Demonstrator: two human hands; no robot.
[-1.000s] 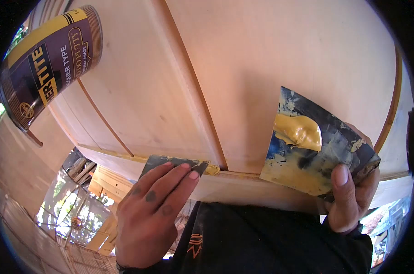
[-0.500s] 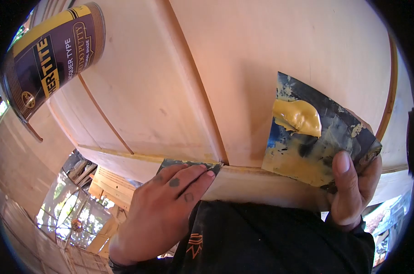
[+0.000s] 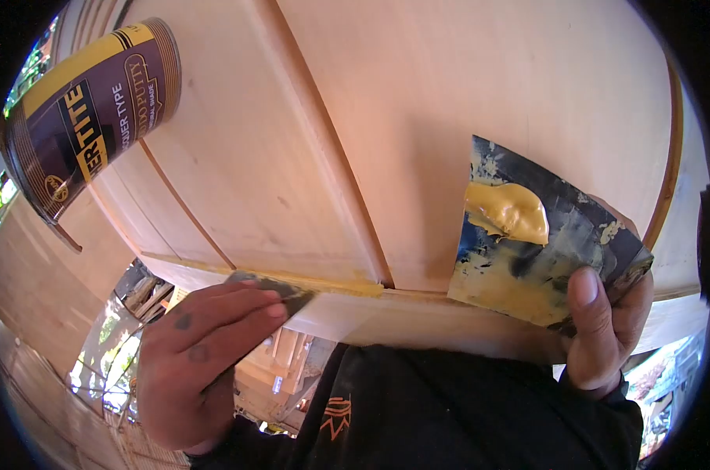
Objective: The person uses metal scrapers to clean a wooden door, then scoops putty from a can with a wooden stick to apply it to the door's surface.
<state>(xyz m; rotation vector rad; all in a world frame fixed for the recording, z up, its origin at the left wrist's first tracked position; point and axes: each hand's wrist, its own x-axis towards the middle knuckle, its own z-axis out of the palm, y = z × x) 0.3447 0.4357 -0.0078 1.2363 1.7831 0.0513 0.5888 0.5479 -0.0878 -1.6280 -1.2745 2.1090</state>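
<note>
My left hand (image 3: 206,345) is closed around a thin dark putty scraper (image 3: 296,298), its blade against the near edge of the pale wooden panel (image 3: 488,70). A strip of yellowish putty (image 3: 355,285) runs along that edge, on both sides of the scraper. In my right hand (image 3: 605,329), a dark, flexible square sheet (image 3: 527,262) is pinched with the thumb on top. The sheet is smeared with dried residue and carries a glossy yellow dollop of putty (image 3: 511,211) near its left side. The fingers beneath the sheet are mostly hidden.
A putty can (image 3: 97,110) stands on the panel at the upper left. Raised wooden strips (image 3: 324,141) cross the panel. Beyond the near edge, pieces of wood (image 3: 277,360) show lower down, beside my black shirt (image 3: 480,407).
My left hand has slid the scraper leftward along the panel's edge, and putty now shows where the scraper was. The right hand and its sheet have barely moved.
</note>
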